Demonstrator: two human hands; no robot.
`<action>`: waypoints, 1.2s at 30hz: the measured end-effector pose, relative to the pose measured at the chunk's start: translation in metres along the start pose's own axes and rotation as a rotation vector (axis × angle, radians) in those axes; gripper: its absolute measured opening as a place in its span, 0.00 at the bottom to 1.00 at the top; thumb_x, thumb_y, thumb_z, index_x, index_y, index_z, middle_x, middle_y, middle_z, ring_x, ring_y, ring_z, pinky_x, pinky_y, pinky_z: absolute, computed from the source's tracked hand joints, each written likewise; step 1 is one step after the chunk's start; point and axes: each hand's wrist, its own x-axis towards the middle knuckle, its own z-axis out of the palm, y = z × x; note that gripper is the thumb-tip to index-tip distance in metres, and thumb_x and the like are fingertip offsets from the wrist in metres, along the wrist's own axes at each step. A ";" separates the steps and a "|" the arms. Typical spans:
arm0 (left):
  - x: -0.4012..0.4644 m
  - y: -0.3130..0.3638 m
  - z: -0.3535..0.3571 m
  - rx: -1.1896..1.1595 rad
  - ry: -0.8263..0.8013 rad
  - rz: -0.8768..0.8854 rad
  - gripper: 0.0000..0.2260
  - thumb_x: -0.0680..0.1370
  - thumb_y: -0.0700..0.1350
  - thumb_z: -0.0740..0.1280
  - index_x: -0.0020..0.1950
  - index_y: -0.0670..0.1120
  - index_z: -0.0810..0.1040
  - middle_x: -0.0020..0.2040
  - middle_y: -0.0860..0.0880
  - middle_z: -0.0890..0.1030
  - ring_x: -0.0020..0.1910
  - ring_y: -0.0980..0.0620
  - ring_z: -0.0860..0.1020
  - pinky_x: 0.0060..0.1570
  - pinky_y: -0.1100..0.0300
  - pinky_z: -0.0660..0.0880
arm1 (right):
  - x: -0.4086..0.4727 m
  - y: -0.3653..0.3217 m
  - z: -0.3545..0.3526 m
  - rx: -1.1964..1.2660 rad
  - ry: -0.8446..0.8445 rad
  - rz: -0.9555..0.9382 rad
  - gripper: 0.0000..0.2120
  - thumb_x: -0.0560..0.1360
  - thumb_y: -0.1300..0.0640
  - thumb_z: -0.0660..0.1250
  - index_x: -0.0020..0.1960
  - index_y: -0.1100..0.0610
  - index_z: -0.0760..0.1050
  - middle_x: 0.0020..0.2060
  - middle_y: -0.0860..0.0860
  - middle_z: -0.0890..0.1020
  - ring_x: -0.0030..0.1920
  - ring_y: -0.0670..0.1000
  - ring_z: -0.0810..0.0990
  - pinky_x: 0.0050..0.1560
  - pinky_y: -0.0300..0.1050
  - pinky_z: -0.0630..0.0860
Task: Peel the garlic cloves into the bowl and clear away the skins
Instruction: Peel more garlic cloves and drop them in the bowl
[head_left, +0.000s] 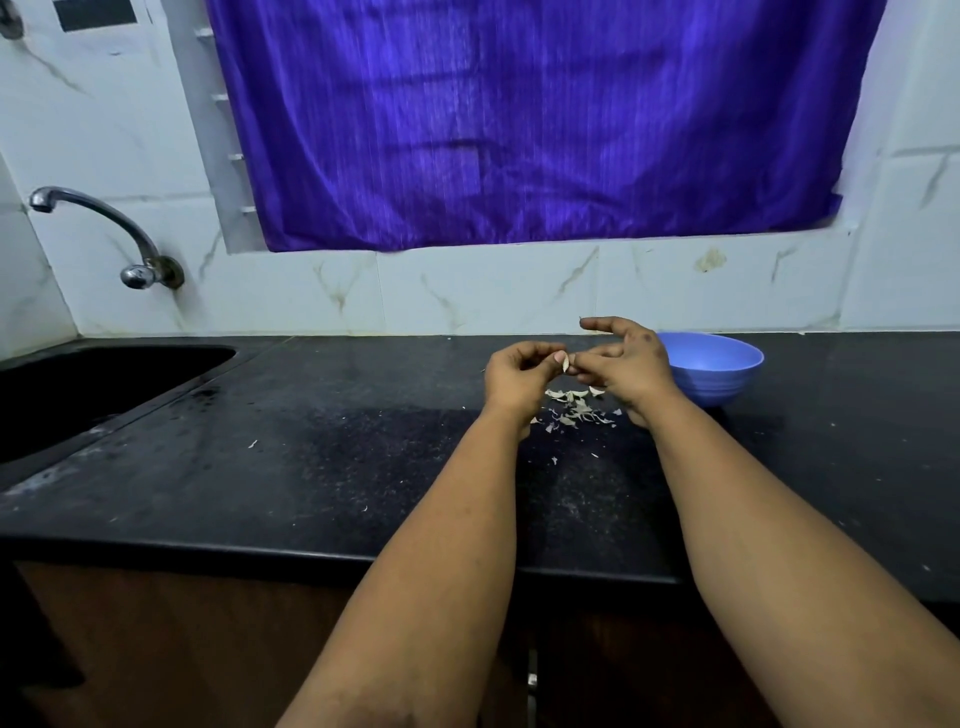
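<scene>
While both hands' fingers pinch the garlic clove (565, 364) between them, the bowl (714, 366) lies just beyond the right hand (631, 364), nearer than the left hand (514, 376).

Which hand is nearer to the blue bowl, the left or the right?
Right. The right hand is just beside the bowl, overlapping its left rim in this view. The left hand is farther left, beyond the garlic clove both hands pinch.

Left hand (519, 375) and right hand (631, 364) pinching one garlic clove (565, 364) between fingertips above black counter (311, 467), loose skins (576, 408) directly beneath the grip, blue bowl (719, 371) just right of it, sink (78, 389) well left
</scene>
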 end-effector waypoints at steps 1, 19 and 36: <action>0.000 0.000 0.000 -0.005 0.000 -0.002 0.04 0.75 0.34 0.69 0.46 0.40 0.81 0.38 0.48 0.82 0.40 0.55 0.80 0.49 0.62 0.78 | 0.000 0.001 0.000 0.006 -0.002 -0.006 0.22 0.69 0.68 0.74 0.60 0.55 0.75 0.34 0.57 0.84 0.38 0.53 0.83 0.44 0.46 0.81; -0.003 0.007 0.000 -0.186 -0.050 -0.075 0.08 0.74 0.28 0.68 0.47 0.40 0.79 0.41 0.45 0.81 0.42 0.55 0.80 0.48 0.66 0.78 | 0.001 0.000 0.004 0.165 -0.020 0.018 0.06 0.71 0.68 0.72 0.42 0.58 0.81 0.31 0.49 0.84 0.33 0.43 0.81 0.39 0.34 0.78; -0.004 0.004 0.002 -0.002 -0.042 -0.082 0.07 0.76 0.33 0.67 0.43 0.44 0.78 0.39 0.46 0.80 0.40 0.51 0.78 0.49 0.58 0.78 | -0.001 0.000 0.008 0.112 -0.036 0.001 0.01 0.74 0.61 0.72 0.45 0.57 0.80 0.38 0.51 0.83 0.37 0.43 0.81 0.38 0.33 0.76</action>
